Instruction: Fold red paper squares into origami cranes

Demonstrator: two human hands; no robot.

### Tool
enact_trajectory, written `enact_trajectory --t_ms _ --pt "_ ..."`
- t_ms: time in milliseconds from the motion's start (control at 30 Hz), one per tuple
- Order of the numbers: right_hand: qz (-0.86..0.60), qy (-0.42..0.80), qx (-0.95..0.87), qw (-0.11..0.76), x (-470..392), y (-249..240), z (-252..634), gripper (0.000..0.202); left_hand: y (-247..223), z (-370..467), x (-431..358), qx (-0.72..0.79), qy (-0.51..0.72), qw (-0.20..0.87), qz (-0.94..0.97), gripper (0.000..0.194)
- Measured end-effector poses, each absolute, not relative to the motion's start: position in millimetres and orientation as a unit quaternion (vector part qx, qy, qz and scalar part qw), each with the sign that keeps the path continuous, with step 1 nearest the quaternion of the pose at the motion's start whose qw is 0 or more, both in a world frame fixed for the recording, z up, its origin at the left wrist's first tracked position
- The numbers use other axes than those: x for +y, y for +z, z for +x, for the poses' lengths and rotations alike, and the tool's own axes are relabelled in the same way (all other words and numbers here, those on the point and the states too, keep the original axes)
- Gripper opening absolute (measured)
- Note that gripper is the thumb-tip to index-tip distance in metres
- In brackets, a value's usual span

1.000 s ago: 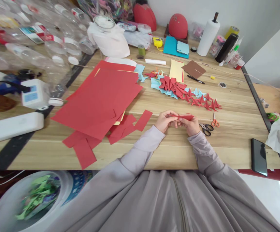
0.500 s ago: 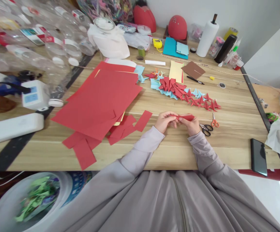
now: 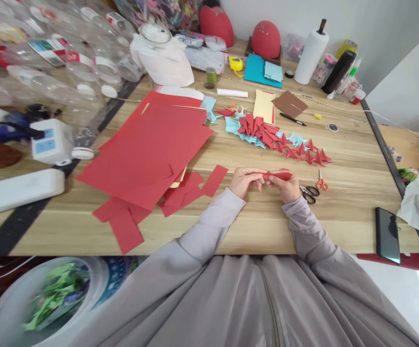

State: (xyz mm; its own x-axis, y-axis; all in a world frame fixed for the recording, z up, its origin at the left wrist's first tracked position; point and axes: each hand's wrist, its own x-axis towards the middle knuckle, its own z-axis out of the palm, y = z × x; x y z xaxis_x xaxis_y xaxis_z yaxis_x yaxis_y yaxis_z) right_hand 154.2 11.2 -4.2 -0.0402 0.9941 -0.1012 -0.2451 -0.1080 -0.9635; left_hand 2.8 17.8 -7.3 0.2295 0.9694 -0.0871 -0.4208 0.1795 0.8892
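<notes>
A small folded red paper (image 3: 280, 175) is held between my two hands above the wooden table (image 3: 260, 231). My right hand (image 3: 286, 186) pinches it, thumb on top. My left hand (image 3: 246, 180) has its thumb and forefinger closed at the paper's left end. Behind my hands lie folded red pieces (image 3: 260, 129) with points, beside light blue ones (image 3: 233, 126). Large red sheets (image 3: 147, 149) are stacked to the left, with small red rectangles (image 3: 214, 180) near them. Black scissors (image 3: 309, 193) and orange scissors (image 3: 321, 182) rest right of my right hand.
Plastic bottles (image 3: 79, 67) crowd the back left. A white power adapter (image 3: 52, 140) sits below them. Along the back are a yellow tape measure (image 3: 236, 63), blue paper (image 3: 253, 72) and a white roll (image 3: 310, 57). A black phone (image 3: 387, 234) lies at the right front edge.
The fingers of my left hand have straightened a little along the paper's left end. A flap of the red paper now stands up slightly by my right hand.
</notes>
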Motion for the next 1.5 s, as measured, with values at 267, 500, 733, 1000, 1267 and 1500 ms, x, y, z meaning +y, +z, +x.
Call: enact_trajectory --t_ms 267,500,733,1000,1267,1500 --pt "-0.456 0.590 -0.417 0.520 12 -5 156 0.024 -6 1 18 0.358 0.512 0.668 0.405 0.019" --pt "-0.454 0.582 -0.433 0.518 11 -4 156 0.023 -5 0 18 0.351 0.525 0.671 0.388 0.017" --pt "-0.460 0.572 -0.436 0.521 11 -1 156 0.021 -4 0 19 0.346 0.519 0.688 0.371 0.021" --pt "-0.457 0.582 -0.419 0.526 11 -1 156 0.019 -1 0 18 0.324 0.517 0.706 0.360 0.027" --pt "-0.461 0.579 -0.406 0.535 13 -2 158 0.023 -2 -4 20 0.301 0.528 0.709 0.358 0.029" --pt "-0.455 0.583 -0.410 0.534 12 -2 157 0.022 -10 1 20 0.339 0.542 0.659 0.396 0.018"
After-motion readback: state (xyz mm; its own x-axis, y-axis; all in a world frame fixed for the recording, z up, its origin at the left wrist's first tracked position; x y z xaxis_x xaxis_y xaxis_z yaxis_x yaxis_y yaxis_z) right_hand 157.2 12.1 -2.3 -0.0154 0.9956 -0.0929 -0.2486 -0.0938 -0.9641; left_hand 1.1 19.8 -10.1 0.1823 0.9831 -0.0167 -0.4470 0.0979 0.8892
